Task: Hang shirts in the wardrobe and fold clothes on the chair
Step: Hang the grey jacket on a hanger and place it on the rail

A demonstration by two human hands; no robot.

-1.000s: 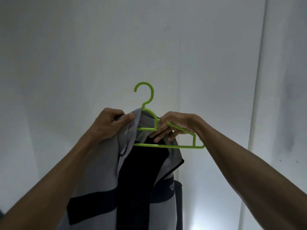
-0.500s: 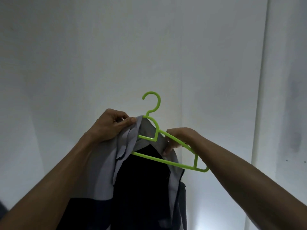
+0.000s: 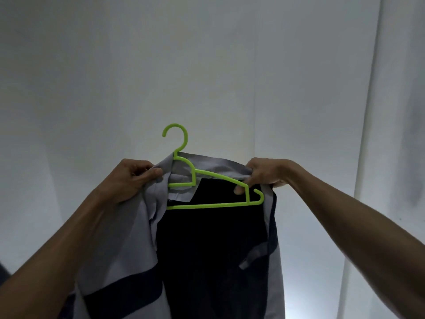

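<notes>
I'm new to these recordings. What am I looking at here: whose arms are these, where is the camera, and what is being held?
There is no machine here: a person wears one camera on the head, so both bare arms reach into view from below. The left hand grips the grey and dark shirt near its collar. The right hand pinches the shirt's other shoulder, fingers by the green hanger. The hanger sits partly inside the shirt, hook upright and free, hung on nothing. Behind is a plain pale wall. No table, rail or chair shows.
</notes>
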